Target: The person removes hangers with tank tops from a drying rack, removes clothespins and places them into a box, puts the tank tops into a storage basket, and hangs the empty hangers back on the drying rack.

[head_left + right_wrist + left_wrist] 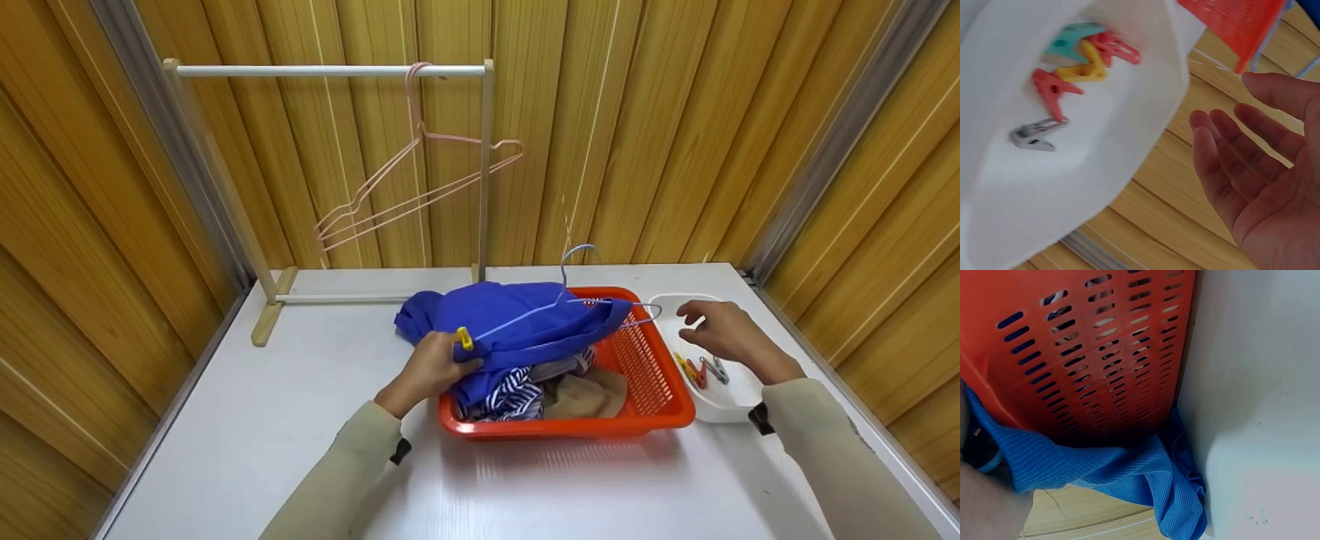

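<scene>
My left hand (431,367) grips the near left edge of a blue garment (517,304), beside a yellow clothespin (465,339) on the cloth. A pale blue wire hanger (564,279) lies along the garment, its hook pointing up and its right end sticking out past the cloth. In the left wrist view, ribbed blue fabric (1089,464) hangs from that hand outside the basket. Over a white tray (724,414), my right hand (724,330) is held with fingers loosely bent and nothing in them. Clothespins (1053,93) in red, yellow, teal and grey lie in the tray.
Under the garment stands a red-orange basket (585,427) holding a striped cloth (517,396) and a tan cloth (581,394). Pink hangers (420,135) hang from a rack (330,70) at the back left. Wood-look panels (637,135) enclose the white table (262,420).
</scene>
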`<state>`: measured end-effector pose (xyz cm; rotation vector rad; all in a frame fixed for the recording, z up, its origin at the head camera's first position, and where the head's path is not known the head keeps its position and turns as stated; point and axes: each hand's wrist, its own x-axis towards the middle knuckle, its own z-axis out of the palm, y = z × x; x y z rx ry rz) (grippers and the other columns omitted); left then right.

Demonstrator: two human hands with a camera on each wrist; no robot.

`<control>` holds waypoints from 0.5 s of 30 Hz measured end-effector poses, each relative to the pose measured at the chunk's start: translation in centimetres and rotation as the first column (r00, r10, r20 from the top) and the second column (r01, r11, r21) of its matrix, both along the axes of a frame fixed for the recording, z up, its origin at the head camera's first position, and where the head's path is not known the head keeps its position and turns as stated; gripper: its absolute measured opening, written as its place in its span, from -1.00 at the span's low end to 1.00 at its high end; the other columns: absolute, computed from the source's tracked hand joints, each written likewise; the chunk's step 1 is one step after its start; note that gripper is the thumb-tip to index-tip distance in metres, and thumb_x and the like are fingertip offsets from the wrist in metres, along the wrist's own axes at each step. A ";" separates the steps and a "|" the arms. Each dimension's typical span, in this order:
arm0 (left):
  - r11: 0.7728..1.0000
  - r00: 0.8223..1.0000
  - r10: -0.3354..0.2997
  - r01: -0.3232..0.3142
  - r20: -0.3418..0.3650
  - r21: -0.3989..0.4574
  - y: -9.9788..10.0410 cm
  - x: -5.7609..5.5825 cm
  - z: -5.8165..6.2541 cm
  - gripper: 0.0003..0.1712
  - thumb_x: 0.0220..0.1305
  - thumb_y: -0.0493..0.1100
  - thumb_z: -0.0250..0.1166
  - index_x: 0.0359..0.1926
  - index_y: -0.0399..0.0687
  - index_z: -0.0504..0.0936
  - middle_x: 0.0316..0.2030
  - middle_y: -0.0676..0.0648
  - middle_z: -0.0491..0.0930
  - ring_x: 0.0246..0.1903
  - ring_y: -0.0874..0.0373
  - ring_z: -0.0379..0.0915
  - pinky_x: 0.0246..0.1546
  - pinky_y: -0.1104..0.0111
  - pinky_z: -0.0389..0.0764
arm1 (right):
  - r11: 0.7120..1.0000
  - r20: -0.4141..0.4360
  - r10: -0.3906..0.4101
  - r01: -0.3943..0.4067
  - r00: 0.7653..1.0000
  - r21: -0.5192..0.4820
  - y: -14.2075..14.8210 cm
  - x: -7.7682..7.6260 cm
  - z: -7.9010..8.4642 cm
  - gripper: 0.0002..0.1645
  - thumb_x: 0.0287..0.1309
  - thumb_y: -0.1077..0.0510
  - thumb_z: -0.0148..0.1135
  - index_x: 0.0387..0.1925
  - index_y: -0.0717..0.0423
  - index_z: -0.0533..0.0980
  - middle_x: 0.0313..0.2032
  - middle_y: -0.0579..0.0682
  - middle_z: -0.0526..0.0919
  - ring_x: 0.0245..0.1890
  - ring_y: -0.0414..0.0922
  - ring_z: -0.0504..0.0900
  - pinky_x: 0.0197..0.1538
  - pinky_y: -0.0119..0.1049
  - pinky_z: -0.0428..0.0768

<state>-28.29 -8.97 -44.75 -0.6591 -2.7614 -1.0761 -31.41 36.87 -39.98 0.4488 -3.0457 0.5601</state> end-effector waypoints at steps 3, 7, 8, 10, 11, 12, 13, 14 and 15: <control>1.000 1.000 -0.002 0.002 0.009 0.007 0.0 0.0 0.1 -0.71 0.14 -0.11 0.46 -0.50 -0.15 0.55 -0.57 0.09 0.35 -0.48 0.19 0.33 -0.37 0.34 0.39 | 1.000 -0.022 0.008 -0.008 1.000 -0.006 -0.8 0.5 1.7 -0.59 0.23 0.17 0.22 0.07 0.30 0.51 -0.09 0.31 0.65 -0.15 0.19 0.67 -0.18 0.01 0.67; 1.000 1.000 -0.007 0.007 0.009 0.010 0.0 0.0 0.1 -0.74 0.14 -0.12 0.46 -0.46 -0.17 0.58 -0.56 0.08 0.38 -0.48 0.19 0.34 -0.36 0.34 0.41 | 0.999 -0.098 0.040 -0.041 0.994 -0.011 -2.1 1.3 3.8 -0.60 0.21 0.19 0.24 0.06 0.28 0.53 -0.09 0.30 0.66 -0.14 0.18 0.68 -0.13 0.07 0.65; 1.000 1.000 -0.008 0.008 0.008 0.010 0.0 0.0 0.1 -0.74 0.14 -0.11 0.46 -0.46 -0.17 0.58 -0.56 0.08 0.38 -0.48 0.19 0.35 -0.36 0.34 0.41 | 0.999 -0.118 0.048 -0.050 0.992 -0.009 -2.5 1.5 4.3 -0.61 0.20 0.20 0.24 0.05 0.28 0.53 -0.09 0.29 0.66 -0.15 0.18 0.68 -0.11 0.09 0.64; 1.000 1.000 -0.007 0.007 0.007 0.010 0.0 0.0 0.0 -0.74 0.14 -0.11 0.46 -0.46 -0.16 0.58 -0.56 0.08 0.37 -0.48 0.18 0.34 -0.36 0.33 0.41 | 0.998 -0.146 0.064 -0.065 0.987 -0.002 -3.4 2.1 5.3 -0.61 0.20 0.20 0.25 0.05 0.26 0.54 -0.09 0.28 0.67 -0.15 0.17 0.69 -0.08 0.12 0.63; 1.000 1.000 -0.007 0.007 0.005 0.009 0.0 0.0 0.0 -0.74 0.14 -0.11 0.46 -0.47 -0.16 0.57 -0.56 0.08 0.37 -0.48 0.18 0.34 -0.36 0.33 0.41 | 0.998 -0.155 0.069 -0.069 0.985 0.002 -3.9 2.4 5.7 -0.61 0.21 0.20 0.25 0.06 0.25 0.54 -0.08 0.27 0.67 -0.14 0.16 0.68 -0.07 0.12 0.62; 1.000 1.000 -0.006 0.006 0.002 0.010 0.0 0.0 0.0 -0.73 0.13 -0.11 0.46 -0.48 -0.16 0.57 -0.56 0.08 0.37 -0.48 0.18 0.34 -0.36 0.33 0.41 | 0.997 -0.168 0.077 -0.076 0.983 0.010 -4.4 2.7 6.0 -0.61 0.21 0.20 0.25 0.06 0.24 0.54 -0.08 0.25 0.68 -0.13 0.15 0.69 -0.06 0.13 0.62; 1.000 1.000 -0.005 0.005 -0.001 0.007 0.0 0.0 0.0 -0.73 0.13 -0.11 0.46 -0.48 -0.16 0.56 -0.56 0.08 0.37 -0.48 0.18 0.34 -0.36 0.33 0.41 | 0.996 -0.179 0.084 -0.082 0.980 0.019 -4.9 3.0 6.4 -0.61 0.22 0.19 0.25 0.07 0.23 0.55 -0.07 0.24 0.68 -0.13 0.14 0.69 -0.06 0.13 0.62; 1.000 1.000 -0.005 0.005 -0.004 0.006 0.0 0.0 0.0 -0.73 0.13 -0.11 0.46 -0.48 -0.16 0.56 -0.56 0.08 0.37 -0.48 0.18 0.33 -0.36 0.33 0.41 | 0.996 -0.192 0.093 -0.090 0.977 0.026 -5.4 3.3 6.7 -0.61 0.22 0.19 0.26 0.07 0.21 0.55 -0.07 0.22 0.69 -0.12 0.13 0.69 -0.05 0.12 0.62; 1.000 1.000 -0.005 0.005 -0.007 0.006 0.0 0.0 0.0 -0.73 0.13 -0.12 0.47 -0.49 -0.16 0.56 -0.56 0.08 0.37 -0.48 0.18 0.33 -0.36 0.33 0.41 | 0.995 -0.205 0.103 -0.098 0.973 0.034 -6.0 3.6 7.0 -0.62 0.22 0.19 0.26 0.07 0.19 0.55 -0.07 0.20 0.69 -0.12 0.12 0.69 -0.06 0.12 0.63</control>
